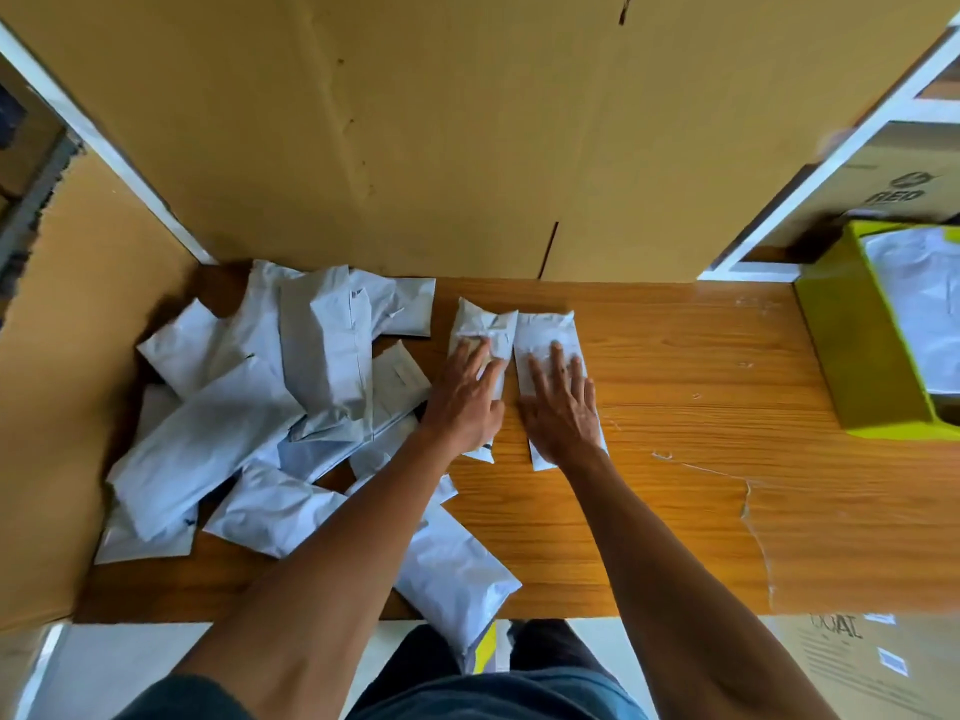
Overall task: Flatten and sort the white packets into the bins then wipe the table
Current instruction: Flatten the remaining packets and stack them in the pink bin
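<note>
Heap of white packets (270, 397) occupies the left part of the worktop (675, 501), piled loosely w/ several overlapping; one more packet (457, 574) hangs over the near edge.

Centre: two packets lie side by side, just touching, long axes running away from the person. Left hand (465, 402) rests flat on the left packet (480, 324), fingers (470, 356) straight and slightly apart, pressing down. This packet looks creased at its far end. Right hand (563, 407) rests flat on the right packet (548, 330), fingers spread and straight, palm covering the near half.

Right: yellow-green bin (857, 366) stands at the worktop's right edge, well apart from both hands, w/ white packets already inside.

Judgement: step in hand is flattening. Bin lies to the right of both packets, so the right hand is nearer for transfer; the right packet goes first, approx. a sideways carry across its long axis.
</note>
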A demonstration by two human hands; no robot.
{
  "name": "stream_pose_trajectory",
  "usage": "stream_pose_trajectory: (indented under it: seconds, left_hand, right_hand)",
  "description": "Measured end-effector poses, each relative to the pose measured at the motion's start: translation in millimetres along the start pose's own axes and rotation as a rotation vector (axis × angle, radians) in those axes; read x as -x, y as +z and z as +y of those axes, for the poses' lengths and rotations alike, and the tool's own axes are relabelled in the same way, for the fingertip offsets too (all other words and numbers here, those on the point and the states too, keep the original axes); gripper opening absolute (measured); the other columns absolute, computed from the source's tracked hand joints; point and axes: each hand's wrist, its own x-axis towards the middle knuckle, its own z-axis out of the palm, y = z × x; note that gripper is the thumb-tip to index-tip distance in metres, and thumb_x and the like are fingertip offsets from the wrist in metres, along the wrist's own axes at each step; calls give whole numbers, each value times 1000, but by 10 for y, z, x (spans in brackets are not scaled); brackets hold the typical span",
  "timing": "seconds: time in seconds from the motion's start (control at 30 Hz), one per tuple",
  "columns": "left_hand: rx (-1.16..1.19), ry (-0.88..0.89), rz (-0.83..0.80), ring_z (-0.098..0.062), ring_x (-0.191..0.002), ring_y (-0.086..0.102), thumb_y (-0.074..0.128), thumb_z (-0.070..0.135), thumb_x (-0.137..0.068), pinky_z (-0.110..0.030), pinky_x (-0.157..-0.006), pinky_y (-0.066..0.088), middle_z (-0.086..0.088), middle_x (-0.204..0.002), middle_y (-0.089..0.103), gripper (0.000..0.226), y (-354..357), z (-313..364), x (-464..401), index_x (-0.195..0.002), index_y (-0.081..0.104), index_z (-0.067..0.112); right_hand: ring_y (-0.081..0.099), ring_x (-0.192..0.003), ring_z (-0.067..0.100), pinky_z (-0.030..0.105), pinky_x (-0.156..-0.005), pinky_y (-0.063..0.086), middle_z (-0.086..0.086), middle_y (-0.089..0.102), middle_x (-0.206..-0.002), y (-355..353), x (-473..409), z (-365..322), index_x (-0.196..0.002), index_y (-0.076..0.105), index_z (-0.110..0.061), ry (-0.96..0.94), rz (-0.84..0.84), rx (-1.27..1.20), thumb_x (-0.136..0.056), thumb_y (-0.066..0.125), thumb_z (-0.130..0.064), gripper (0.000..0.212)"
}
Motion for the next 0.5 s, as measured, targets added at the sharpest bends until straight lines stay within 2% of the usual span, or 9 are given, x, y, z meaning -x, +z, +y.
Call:
stream_pose_trajectory:
  seconds: [0.1,0.17,0.23,0.33,0.5]
  left_hand:
    - [-28,-38,15,-38,-162,0,55,46,-100,-54,-128,16,-10,-177,-1,74,-20,24,8,-165,27,26]
    - [-33,-65,15,-39,-161,-11,50,59,-102,-51,-127,10,-7,-175,-18,79,-16,28,-9,-168,13,35]
    - [-35,-82,5,-40,-160,-15,45,66,-102,-51,-126,8,-7,-173,-26,82,22,20,-49,-168,4,40]
    - [-59,-98,12,-40,-160,-16,42,61,-105,-56,-129,14,-11,-174,-22,79,124,15,-81,-168,1,37]
    - [-86,-88,79,-40,-161,-11,51,49,-104,-56,-128,24,-10,-176,-15,82,231,7,-81,-169,4,34]
  right_hand:
    - [2,-156,50,68,-121,18,11,-13,-173,43,53,-31,-166,7,-33,63,46,0,-102,37,-65,78]
    - [-4,-155,52,70,-120,9,10,-24,-171,4,43,-42,-165,1,-38,99,45,-17,-99,40,-72,84]
    - [-8,-155,52,70,-121,5,9,-30,-169,-27,-9,-35,-164,-5,-43,91,41,-26,-97,40,-74,86]
    - [-8,-155,51,68,-122,7,10,-25,-171,45,-69,-15,-164,-4,-43,45,57,-51,-100,28,-72,77]
    - [8,-156,49,62,-125,19,14,2,-174,102,-31,-47,-166,18,-34,29,160,-96,-106,17,-58,64]
